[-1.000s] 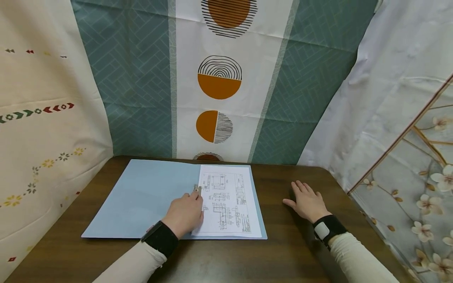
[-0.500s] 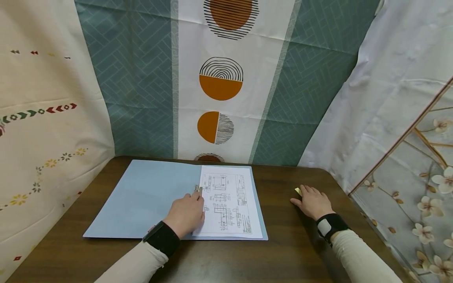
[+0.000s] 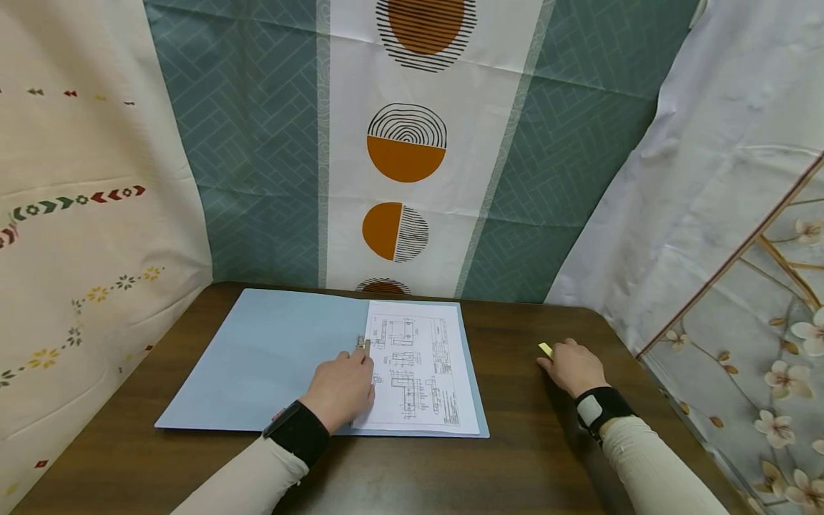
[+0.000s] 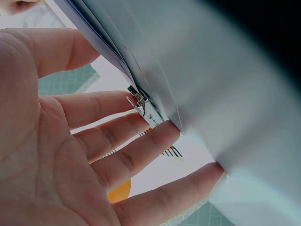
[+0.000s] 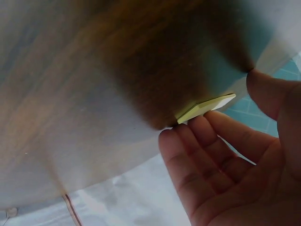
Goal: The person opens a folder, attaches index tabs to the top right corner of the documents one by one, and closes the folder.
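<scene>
A light-blue folder point(image 3: 270, 350) lies spread out on the table, with a printed technical drawing point(image 3: 450, 400) on its right side. My left hand point(image 3: 341, 390) rests at the drawing's left edge, fingertips around a metal clip point(image 3: 362, 343). In the left wrist view these fingers are extended against the folder, the index fingertip right at the clip point(image 4: 142, 104). Off to the right, my right hand point(image 3: 576, 367) touches a small yellow slip point(image 3: 546, 350), which looks like a sticky-note pad. The right wrist view has its fingertips at the yellow slip point(image 5: 200, 108), the thumb apart on the tabletop.
The dark brown wooden table point(image 3: 450, 479) has a rounded far right corner. A patterned cloth point(image 3: 257, 214) hangs behind it, a floral cloth point(image 3: 772, 372) on the right and a cream cloth point(image 3: 84, 286) on the left.
My right hand has slid right and slightly nearer, its fingers drawing in, and the yellow slip now shows beside its fingers. The left hand stays at the clip.
</scene>
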Motion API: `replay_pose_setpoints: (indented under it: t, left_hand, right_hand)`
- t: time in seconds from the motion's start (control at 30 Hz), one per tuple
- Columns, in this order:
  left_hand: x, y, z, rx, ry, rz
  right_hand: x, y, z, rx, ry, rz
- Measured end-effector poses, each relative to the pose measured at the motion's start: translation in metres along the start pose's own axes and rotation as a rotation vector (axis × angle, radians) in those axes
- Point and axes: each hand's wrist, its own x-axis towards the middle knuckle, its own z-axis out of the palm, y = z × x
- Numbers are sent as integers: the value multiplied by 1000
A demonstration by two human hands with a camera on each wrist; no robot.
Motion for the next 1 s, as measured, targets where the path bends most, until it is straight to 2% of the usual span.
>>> replay_pose_setpoints:
  t: [0.2,0.33,0.53,0.77,1.0]
  left_hand:
    - [0,0,0,4,3,0]
    - [1,0,1,4,-5,-1]
    - [1,-1,2,1,-11,2]
    - [2,-2,-1,-25,-64,-10]
    - [0,1,-6,-58,-83,-21]
  right_hand:
    - [3,8,5,67,69,-22]
    - [5,12,7,106,76,2]
    - [6,12,1,135,47,30]
    - [10,13,-5,173,-41,93]
    - [12,15,-4,197,-65,94]
